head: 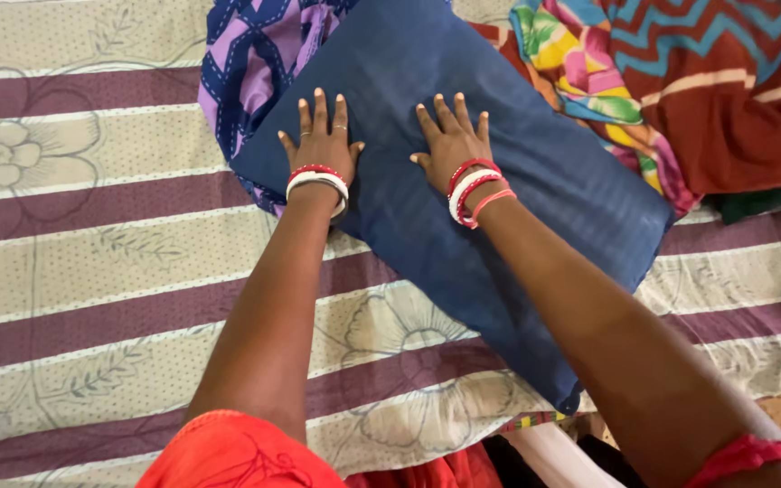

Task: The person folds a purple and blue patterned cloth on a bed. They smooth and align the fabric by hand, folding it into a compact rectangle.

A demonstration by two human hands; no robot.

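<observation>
A dark blue folded cloth (463, 81) lies spread on a striped bedsheet, slanting from the upper middle to the lower right. My left hand (321, 137) rests flat on its left part, fingers apart and pointing away from me. Just to the right, my right hand (450, 137) also presses flat on the cloth with fingers spread. Both wrists wear red and white bangles. Neither hand grips anything.
The beige and maroon striped bedsheet (92, 244) with flower prints covers the bed. A purple and blue patterned cloth (250, 63) lies under the blue one's left edge. A heap of colourful and red zigzag fabrics (698, 81) sits at the upper right.
</observation>
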